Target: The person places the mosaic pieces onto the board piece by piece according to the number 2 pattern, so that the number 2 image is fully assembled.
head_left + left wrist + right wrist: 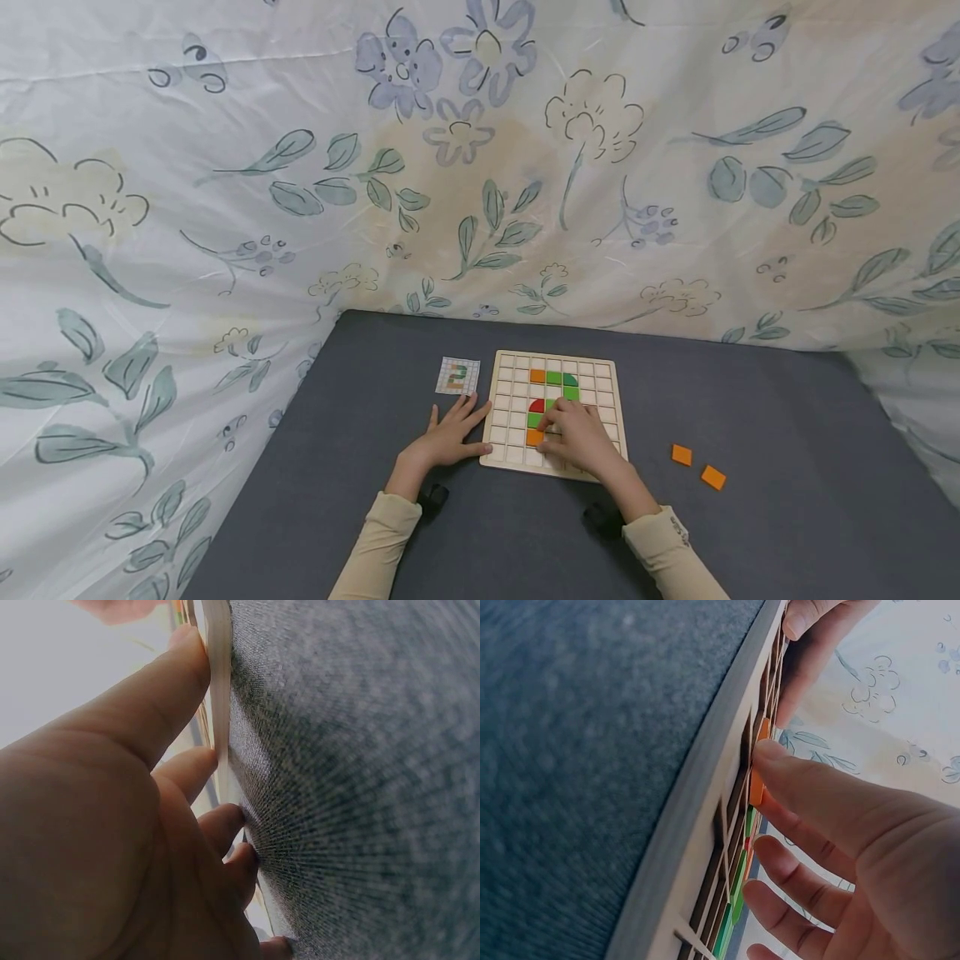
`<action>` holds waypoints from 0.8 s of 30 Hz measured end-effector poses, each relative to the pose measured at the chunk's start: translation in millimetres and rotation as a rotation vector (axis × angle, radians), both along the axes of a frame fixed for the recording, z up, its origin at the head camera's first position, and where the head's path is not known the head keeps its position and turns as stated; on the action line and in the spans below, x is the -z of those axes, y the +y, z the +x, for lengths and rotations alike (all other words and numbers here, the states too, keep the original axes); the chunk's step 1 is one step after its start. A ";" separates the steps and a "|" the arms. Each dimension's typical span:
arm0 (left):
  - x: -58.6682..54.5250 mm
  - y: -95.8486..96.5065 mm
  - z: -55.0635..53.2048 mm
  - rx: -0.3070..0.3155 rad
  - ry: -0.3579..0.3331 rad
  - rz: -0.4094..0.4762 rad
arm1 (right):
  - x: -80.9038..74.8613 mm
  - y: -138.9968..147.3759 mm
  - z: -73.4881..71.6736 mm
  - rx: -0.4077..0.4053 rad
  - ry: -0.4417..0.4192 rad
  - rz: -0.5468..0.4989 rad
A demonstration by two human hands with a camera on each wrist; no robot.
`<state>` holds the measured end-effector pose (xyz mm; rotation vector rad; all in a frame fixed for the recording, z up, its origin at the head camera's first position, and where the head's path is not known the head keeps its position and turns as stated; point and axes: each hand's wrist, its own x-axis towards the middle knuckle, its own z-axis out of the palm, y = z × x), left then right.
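Note:
A wooden grid board [510,457] lies on the dark table with square and curved tiles set in its cells: orange, green and a red one [537,406]. My right hand [576,435] is over the board's lower middle, thumb and index finger pinching an orange square tile [757,784] at its cell; its other fingers are loosely bent. The left hand [446,437] lies spread at the board's left side. Its thumb and index fingertip touch the wooden edge [219,682], and the remaining fingers rest on the cloth. Part of the tile pattern is hidden beneath the right hand.
A small card [457,377] printed with a coloured grid pattern lies beyond the left fingertips. Two loose orange tiles, a nearer one [713,477] and a farther one [682,454], are right of the board. Floral fabric [480,167] hangs behind the table.

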<state>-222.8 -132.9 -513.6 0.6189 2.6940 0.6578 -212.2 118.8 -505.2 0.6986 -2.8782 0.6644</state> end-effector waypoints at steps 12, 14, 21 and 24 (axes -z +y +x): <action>0.4 -0.5 0.0 0.010 0.002 -0.013 | 1.1 1.3 0.3 0.002 0.011 0.004; -0.1 -0.8 0.8 0.012 -0.003 0.001 | 0.3 2.5 1.1 0.002 0.018 -0.003; 2.5 -5.0 2.9 0.033 0.001 0.104 | -3.0 8.3 2.5 0.012 0.014 -0.007; 2.0 -3.8 2.6 0.029 0.004 0.072 | -3.8 12.5 1.8 0.013 0.018 0.001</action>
